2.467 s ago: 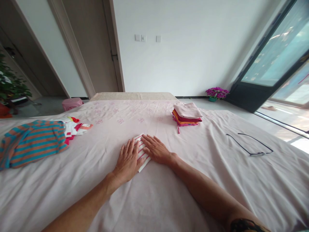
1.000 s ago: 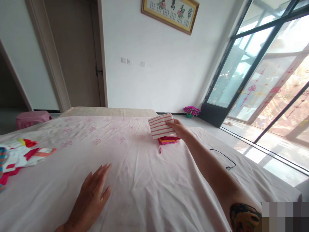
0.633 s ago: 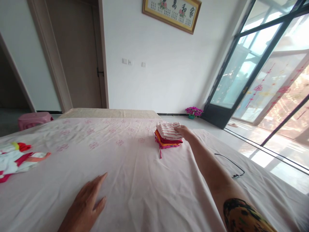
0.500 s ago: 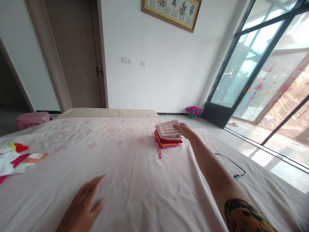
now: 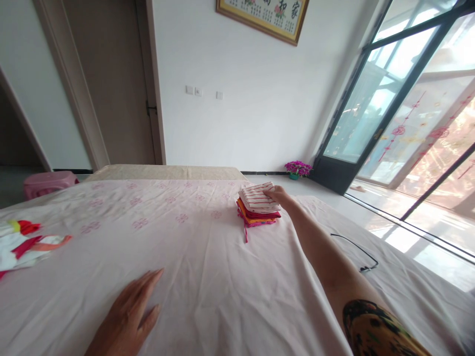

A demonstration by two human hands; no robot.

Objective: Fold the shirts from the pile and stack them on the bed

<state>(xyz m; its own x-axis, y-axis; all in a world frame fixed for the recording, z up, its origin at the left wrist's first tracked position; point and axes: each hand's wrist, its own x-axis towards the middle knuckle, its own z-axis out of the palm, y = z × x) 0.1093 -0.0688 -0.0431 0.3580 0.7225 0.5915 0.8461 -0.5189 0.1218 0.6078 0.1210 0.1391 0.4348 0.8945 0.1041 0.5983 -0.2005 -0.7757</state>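
Observation:
At the far right part of the bed, a folded white cloth with red stripes (image 5: 256, 197) lies on a small stack of folded cloths (image 5: 260, 217) in red, orange and pink. A thin pink tie hangs from the stack onto the sheet. My right hand (image 5: 279, 196) grips the striped cloth at its right edge, the thumb on top and the other fingers hidden. Nearer to me on the left, my left hand (image 5: 128, 309) rests on the pale pink bedsheet (image 5: 208, 287), fingers stretched out and thumb apart, holding nothing.
A loose pile of white, red and yellow cloth (image 5: 25, 247) lies at the left edge. Dark-framed glasses (image 5: 365, 268) lie right of my right forearm. Beyond the bed are a pink stool (image 5: 50, 183), purple flowers (image 5: 298, 169) and a glass door (image 5: 371, 113).
Hardly anything differs. The striped cloth has settled very slightly on the stack, with my right hand still on it; my left hand stays in place. The camera view shifts a little.

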